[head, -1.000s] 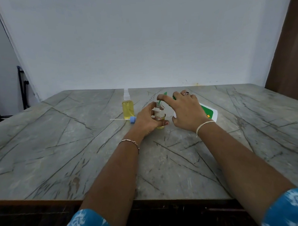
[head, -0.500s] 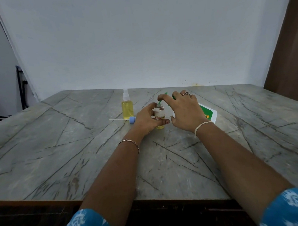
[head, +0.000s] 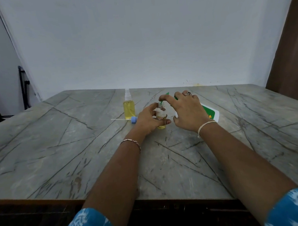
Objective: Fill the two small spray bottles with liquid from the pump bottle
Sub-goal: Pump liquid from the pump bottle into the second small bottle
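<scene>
Left hand (head: 149, 120) gripped the open spray bottle (head: 161, 114) upright mid-table; right hand (head: 186, 110) wrapped the tilted pump bottle (head: 210, 113), nozzle at the neck. I judged spill risk: narrow mouth, slight misalignment.

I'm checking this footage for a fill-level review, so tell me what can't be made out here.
Head view only:
- Open small bottle: most of its body, so its fill level, is covered by the left hand.
- Pump bottle: mostly behind the right hand; label unreadable.
- Green nozzle: too small to tell whether liquid flows.
</scene>
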A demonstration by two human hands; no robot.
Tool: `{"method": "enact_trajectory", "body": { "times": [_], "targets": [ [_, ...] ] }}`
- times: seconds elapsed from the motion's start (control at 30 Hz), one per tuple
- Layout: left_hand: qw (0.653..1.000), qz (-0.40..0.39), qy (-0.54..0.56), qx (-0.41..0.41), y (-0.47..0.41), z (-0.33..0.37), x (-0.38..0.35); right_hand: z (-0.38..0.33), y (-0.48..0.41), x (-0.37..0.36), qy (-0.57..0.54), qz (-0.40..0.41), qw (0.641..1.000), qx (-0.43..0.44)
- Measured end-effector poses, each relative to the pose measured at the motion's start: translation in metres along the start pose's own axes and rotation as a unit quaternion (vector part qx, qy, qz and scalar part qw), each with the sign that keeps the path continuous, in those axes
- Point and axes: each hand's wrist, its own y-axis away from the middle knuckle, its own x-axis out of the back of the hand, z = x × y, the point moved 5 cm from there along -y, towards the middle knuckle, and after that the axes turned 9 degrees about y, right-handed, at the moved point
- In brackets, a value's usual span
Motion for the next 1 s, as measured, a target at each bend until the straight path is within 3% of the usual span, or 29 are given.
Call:
{"method": "enact_trajectory", "body": {
  "times": [1.0],
  "targets": [
    [1.0,0.006,-0.002,-0.006,0.002,0.0037,-0.0018,-0.0023,-0.0019,0.0004,-0.002,0.001,1.0,-0.006]
  ]
}}
